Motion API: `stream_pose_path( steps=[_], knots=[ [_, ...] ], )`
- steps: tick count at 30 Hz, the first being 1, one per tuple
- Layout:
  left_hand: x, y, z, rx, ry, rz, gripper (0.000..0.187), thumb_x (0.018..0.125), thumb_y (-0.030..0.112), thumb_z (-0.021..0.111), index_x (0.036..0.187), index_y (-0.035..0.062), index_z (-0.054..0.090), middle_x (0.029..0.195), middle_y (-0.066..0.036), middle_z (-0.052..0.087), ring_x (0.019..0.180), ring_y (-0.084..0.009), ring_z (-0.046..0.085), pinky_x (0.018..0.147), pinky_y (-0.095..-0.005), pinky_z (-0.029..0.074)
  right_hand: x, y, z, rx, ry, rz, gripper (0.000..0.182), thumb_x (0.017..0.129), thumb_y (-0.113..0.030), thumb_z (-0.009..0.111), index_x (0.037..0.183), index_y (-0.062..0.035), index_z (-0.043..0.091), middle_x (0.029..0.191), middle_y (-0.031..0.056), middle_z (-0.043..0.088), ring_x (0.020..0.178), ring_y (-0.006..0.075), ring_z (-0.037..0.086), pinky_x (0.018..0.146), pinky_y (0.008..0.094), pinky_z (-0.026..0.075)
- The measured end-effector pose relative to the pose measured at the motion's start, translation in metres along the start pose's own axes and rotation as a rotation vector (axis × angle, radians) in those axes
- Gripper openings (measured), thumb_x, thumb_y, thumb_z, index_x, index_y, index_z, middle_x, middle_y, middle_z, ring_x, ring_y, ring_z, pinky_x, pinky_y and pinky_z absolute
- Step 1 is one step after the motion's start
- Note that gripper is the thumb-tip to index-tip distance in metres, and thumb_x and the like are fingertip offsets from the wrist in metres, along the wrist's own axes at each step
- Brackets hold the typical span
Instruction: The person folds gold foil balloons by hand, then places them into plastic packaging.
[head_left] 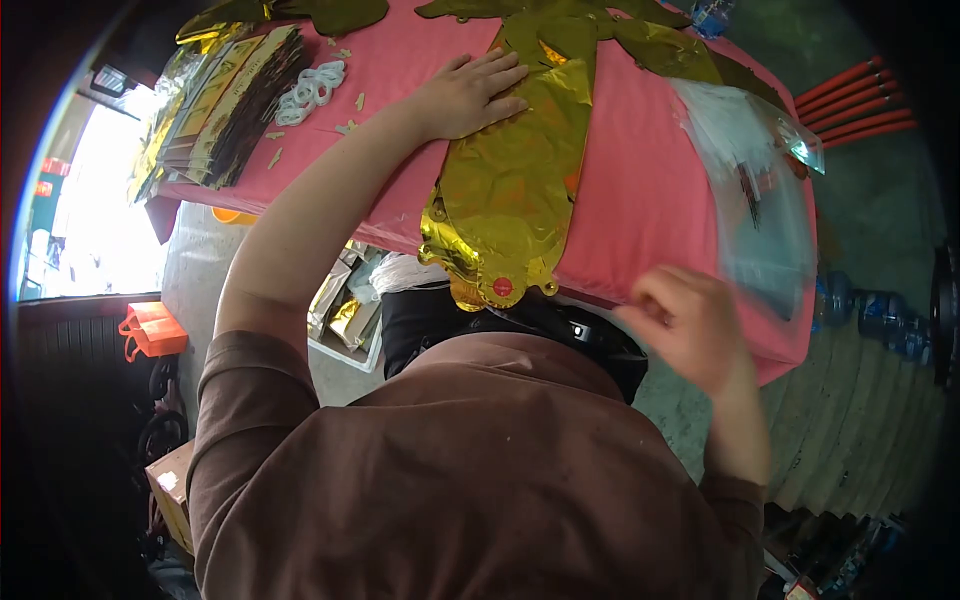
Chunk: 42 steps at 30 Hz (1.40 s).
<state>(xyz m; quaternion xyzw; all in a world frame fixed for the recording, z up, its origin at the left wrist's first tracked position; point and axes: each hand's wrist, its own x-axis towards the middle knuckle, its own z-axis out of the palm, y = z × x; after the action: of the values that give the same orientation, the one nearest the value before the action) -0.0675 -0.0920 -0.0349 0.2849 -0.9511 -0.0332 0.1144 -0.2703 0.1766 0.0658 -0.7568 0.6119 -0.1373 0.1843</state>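
A flat, uninflated gold foil balloon (520, 170) lies lengthwise over the pink-covered table (640, 190). Its scalloped end, with a round red spot, hangs at the near edge. My left hand (475, 95) rests palm down on the foil's left side, fingers stretched out. Off the table's near edge, to the right of the foil, my right hand (685, 325) is raised with its fingers curled in. Slight blur and the turn of the hand hide whatever may be between those fingertips.
Stacked folded gold packets (225, 110) stand at the table's left, beside a white coiled string (310, 92). Clear plastic bags (750, 190) drape over the right side. More gold foil (670, 50) lies along the back. Below the table is a white box (350, 345) of packets.
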Motion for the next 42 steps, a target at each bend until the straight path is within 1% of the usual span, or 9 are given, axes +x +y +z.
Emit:
stream_pose_path(
  steps=[2,11,16,22,27,31,33,36,42],
  knots=[
    [0.001,-0.001,0.003,-0.008,0.027,0.007,0.059,0.091,0.047,0.038,0.136,0.0088,0.034,0.142,-0.013,0.031,0.134,-0.0264,0.025,0.108,-0.0456,0.02,0.018,-0.01,0.022,-0.044,0.141,-0.247,0.029,0.067,-0.02,0.073,0.077,-0.0041,0.052,0.07,0.009,0.053,0.062,0.0283,0.054,0.055,0.0368,0.041],
    [0.0,-0.002,0.006,-0.021,0.073,0.022,0.059,0.09,0.049,0.038,0.133,0.0078,0.038,0.14,-0.014,0.034,0.133,-0.0268,0.025,0.107,-0.0461,0.022,0.031,-0.007,0.035,-0.113,0.095,-0.308,0.013,0.074,-0.009,0.063,0.075,-0.0039,0.051,0.067,0.0106,0.052,0.061,0.0306,0.053,0.055,0.0405,0.041],
    [-0.001,-0.003,0.006,-0.044,0.065,0.012,0.059,0.09,0.049,0.038,0.133,0.0083,0.038,0.14,-0.013,0.034,0.133,-0.0265,0.025,0.107,-0.0458,0.021,-0.008,0.015,0.004,0.109,-0.272,-0.087,0.009,0.073,-0.01,0.06,0.074,-0.0033,0.055,0.067,0.0114,0.057,0.065,0.0302,0.057,0.057,0.0382,0.043],
    [-0.001,-0.002,0.008,-0.061,0.081,0.019,0.059,0.09,0.049,0.038,0.133,0.0087,0.038,0.14,-0.013,0.034,0.134,-0.0262,0.025,0.107,-0.0457,0.021,-0.062,0.059,-0.008,-0.186,-0.641,0.287,0.015,0.068,-0.012,0.064,0.079,-0.0032,0.061,0.07,0.0106,0.061,0.062,0.0272,0.059,0.055,0.036,0.044],
    [-0.001,-0.003,0.008,-0.047,0.084,0.013,0.059,0.09,0.048,0.04,0.133,0.0087,0.039,0.14,-0.013,0.034,0.133,-0.0265,0.025,0.107,-0.0469,0.022,-0.046,0.03,-0.028,0.034,-0.489,0.421,0.027,0.062,-0.012,0.072,0.086,-0.0033,0.065,0.067,0.0079,0.061,0.059,0.0243,0.059,0.056,0.034,0.045],
    [0.0,-0.002,0.007,-0.026,0.082,0.031,0.059,0.089,0.048,0.041,0.133,0.0086,0.039,0.14,-0.013,0.034,0.133,-0.0266,0.025,0.107,-0.0471,0.022,-0.009,0.012,0.005,-0.078,0.069,-0.108,0.04,0.064,-0.012,0.072,0.102,-0.0049,0.059,0.096,0.0105,0.06,0.088,0.025,0.059,0.075,0.0369,0.047],
    [-0.001,-0.002,0.006,-0.04,0.094,0.018,0.059,0.089,0.048,0.041,0.132,0.0083,0.039,0.139,-0.013,0.035,0.133,-0.0266,0.025,0.106,-0.0472,0.023,0.014,0.008,0.024,-0.157,0.084,-0.262,0.063,0.064,-0.011,0.072,0.121,-0.0062,0.048,0.125,0.0144,0.046,0.112,0.0268,0.048,0.093,0.0419,0.039],
    [0.0,-0.001,0.001,-0.008,-0.001,-0.006,0.058,0.092,0.046,0.038,0.138,0.011,0.031,0.144,-0.012,0.028,0.135,-0.0249,0.021,0.109,-0.0453,0.017,0.041,0.004,0.049,-0.203,0.179,-0.317,0.078,0.064,-0.009,0.07,0.133,-0.007,0.035,0.139,0.0155,0.03,0.127,0.0291,0.034,0.104,0.0476,0.025],
    [0.0,-0.003,0.006,-0.04,0.072,0.016,0.06,0.089,0.048,0.041,0.134,0.0086,0.038,0.14,-0.014,0.033,0.133,-0.0266,0.025,0.107,-0.0464,0.022,0.065,-0.005,0.066,-0.051,0.144,-0.235,0.078,0.068,-0.005,0.065,0.137,-0.008,0.03,0.142,0.0143,0.026,0.129,0.0295,0.031,0.106,0.0503,0.02]
  ],
)
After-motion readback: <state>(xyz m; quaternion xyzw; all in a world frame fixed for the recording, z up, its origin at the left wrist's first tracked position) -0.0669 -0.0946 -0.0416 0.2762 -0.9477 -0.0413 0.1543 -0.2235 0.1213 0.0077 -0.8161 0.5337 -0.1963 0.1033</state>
